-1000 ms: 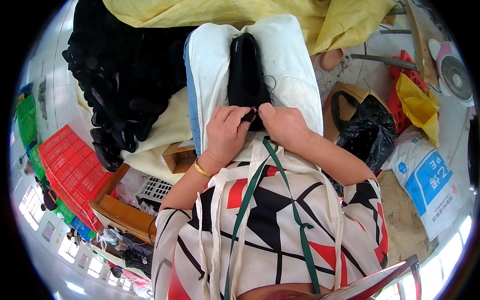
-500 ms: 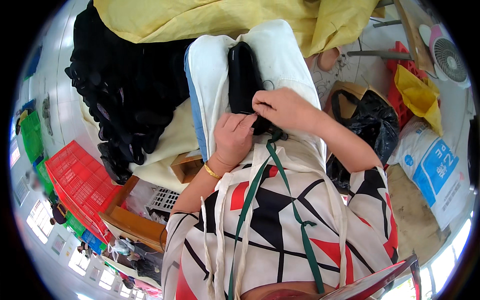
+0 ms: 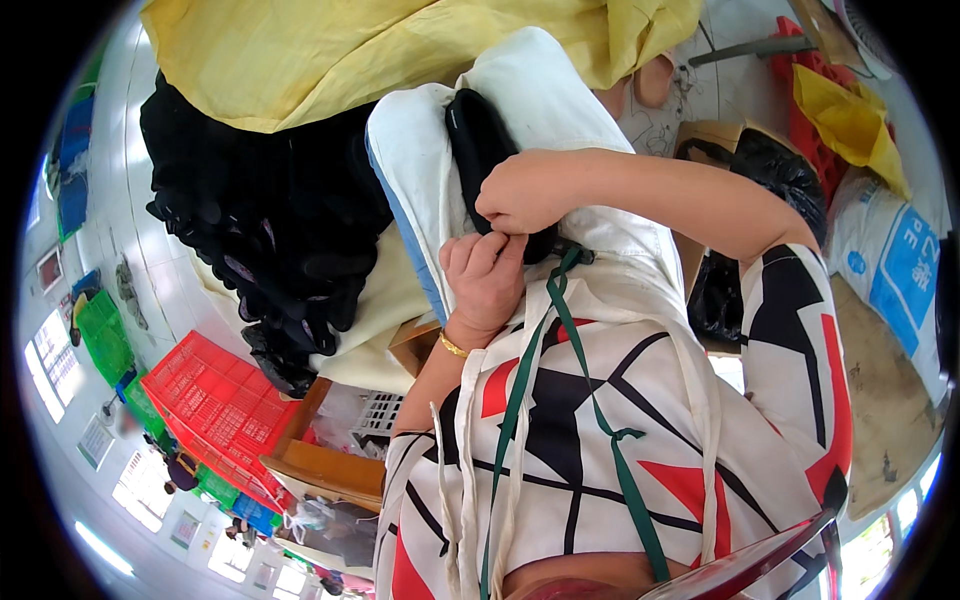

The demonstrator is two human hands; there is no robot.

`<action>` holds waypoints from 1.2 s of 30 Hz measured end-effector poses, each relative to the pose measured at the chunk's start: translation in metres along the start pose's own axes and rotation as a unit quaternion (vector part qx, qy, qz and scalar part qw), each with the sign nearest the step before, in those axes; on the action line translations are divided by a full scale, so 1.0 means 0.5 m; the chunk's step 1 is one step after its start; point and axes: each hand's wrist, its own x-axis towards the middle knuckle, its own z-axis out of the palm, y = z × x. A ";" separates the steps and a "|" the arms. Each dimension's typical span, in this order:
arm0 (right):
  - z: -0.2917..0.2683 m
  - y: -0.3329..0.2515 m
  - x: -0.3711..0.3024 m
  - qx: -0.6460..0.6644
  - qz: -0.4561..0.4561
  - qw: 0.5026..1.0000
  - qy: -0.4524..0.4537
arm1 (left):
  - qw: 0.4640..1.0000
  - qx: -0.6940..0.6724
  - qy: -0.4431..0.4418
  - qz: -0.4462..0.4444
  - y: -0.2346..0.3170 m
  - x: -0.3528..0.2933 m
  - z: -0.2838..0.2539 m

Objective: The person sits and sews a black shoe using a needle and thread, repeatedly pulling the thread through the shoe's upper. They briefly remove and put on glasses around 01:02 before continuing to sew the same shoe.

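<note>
A long black shoe (image 3: 478, 135) lies across my lap on a white cloth (image 3: 570, 95), its far end pointing away from me. My left hand (image 3: 483, 285), with a gold bracelet at the wrist, is closed with curled fingers on the shoe's near part. Just above it, my right hand (image 3: 530, 190) is closed too, fingers pinched and touching the left fingertips over the shoe. Whatever the right fingers pinch is hidden. Green ties (image 3: 560, 285) hang down my patterned top beside the shoe's near end.
A big heap of black shoes (image 3: 270, 210) lies to the left. Yellow cloth (image 3: 400, 50) spreads beyond my knees. Red crates (image 3: 225, 400) and a wooden drawer (image 3: 325, 465) stand at the lower left. Black plastic bags (image 3: 780, 165) and a white-and-blue sack (image 3: 890, 265) are on the right.
My right hand has come down and left against my left hand, its forearm now lying more level across the lap. The whole view has shifted and turned slightly.
</note>
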 end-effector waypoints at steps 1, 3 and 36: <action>0.006 -0.006 0.001 -0.045 0.013 0.999 0.006 | 1.000 -0.002 -0.002 -0.003 -0.001 -0.001 0.003; 0.039 0.000 0.012 0.014 0.012 0.995 0.101 | 1.000 -0.008 -0.004 0.003 -0.005 0.000 0.012; 0.030 0.030 -0.138 0.016 -0.049 0.935 0.351 | 0.965 -0.207 -0.064 -0.145 -0.034 0.022 -0.003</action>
